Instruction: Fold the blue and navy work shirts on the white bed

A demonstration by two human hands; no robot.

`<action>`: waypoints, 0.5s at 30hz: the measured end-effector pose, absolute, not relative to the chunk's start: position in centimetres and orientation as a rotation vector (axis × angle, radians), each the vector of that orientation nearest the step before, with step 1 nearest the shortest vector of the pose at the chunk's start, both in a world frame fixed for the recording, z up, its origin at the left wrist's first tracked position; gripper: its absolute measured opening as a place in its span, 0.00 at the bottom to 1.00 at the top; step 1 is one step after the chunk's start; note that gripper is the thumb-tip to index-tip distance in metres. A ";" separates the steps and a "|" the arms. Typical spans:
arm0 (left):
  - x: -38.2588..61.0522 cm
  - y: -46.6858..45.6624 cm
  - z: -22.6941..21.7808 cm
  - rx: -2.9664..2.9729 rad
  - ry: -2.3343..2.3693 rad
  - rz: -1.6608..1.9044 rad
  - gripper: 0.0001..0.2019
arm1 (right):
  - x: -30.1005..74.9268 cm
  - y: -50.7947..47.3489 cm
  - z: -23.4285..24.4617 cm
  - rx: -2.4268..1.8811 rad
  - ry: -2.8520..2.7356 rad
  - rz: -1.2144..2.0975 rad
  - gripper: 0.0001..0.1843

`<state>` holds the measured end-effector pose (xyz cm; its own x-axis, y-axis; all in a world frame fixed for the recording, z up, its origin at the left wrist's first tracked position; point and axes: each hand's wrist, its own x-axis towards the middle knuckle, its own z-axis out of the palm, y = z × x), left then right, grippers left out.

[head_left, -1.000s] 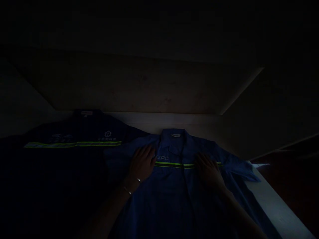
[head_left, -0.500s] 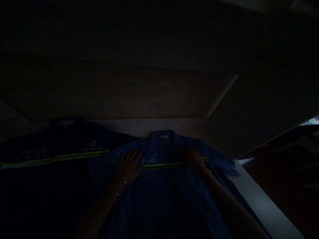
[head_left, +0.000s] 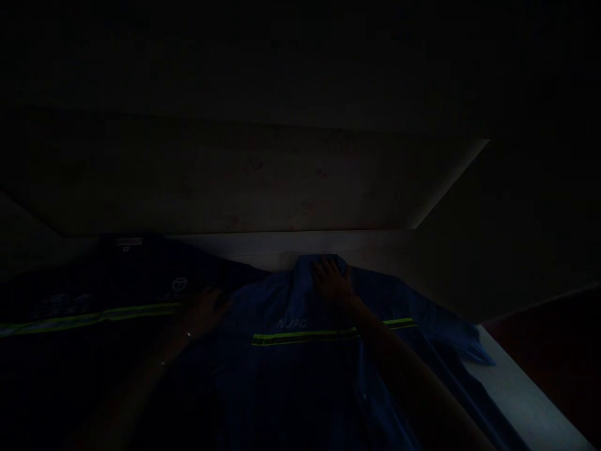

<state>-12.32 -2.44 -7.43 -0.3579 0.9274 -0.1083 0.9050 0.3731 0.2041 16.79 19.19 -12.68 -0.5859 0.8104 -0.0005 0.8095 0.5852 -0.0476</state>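
A blue work shirt [head_left: 291, 369] lies spread out face up, with white letters and a yellow-green striped band across its chest. My right hand [head_left: 332, 280] rests on its collar, fingers spread, covering the neck label. To the left lies a darker navy work shirt [head_left: 141, 275] with a similar band, a white gear-like logo and a label at the neck. My left hand [head_left: 204, 310], with a thin bracelet at the wrist, is at the blue shirt's left sleeve, where the two shirts meet. Its fingers look loosely apart, though the light is very dim.
Both shirts lie on a pale surface [head_left: 526, 388], whose edge shows at the lower right. Behind them rises a stained board or panel [head_left: 282, 181] with a slanting right side. Reddish floor [head_left: 554, 338] shows beyond the edge.
My right hand has moved from the shirt's right chest up to its collar. My left hand has slid left off the chest to the sleeve. The view has shifted slightly.
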 end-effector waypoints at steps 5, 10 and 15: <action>-14.2 -2.2 -6.1 1.596 2.248 0.157 0.14 | 16.7 19.6 -12.8 -1.427 -2.789 0.047 0.30; -14.0 -0.6 -3.5 1.746 2.426 0.191 0.15 | 16.5 20.5 -12.3 -1.393 -2.821 0.088 0.31; -14.9 0.2 -3.8 1.833 2.510 0.019 0.17 | 15.6 21.0 -11.8 -1.424 -2.765 0.155 0.31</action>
<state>-14.94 0.21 -3.79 -0.3040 0.9525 -0.0199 0.9521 0.3045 0.0295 15.60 20.98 -11.81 -0.5813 0.8135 -0.0209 0.8107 0.5767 -0.1007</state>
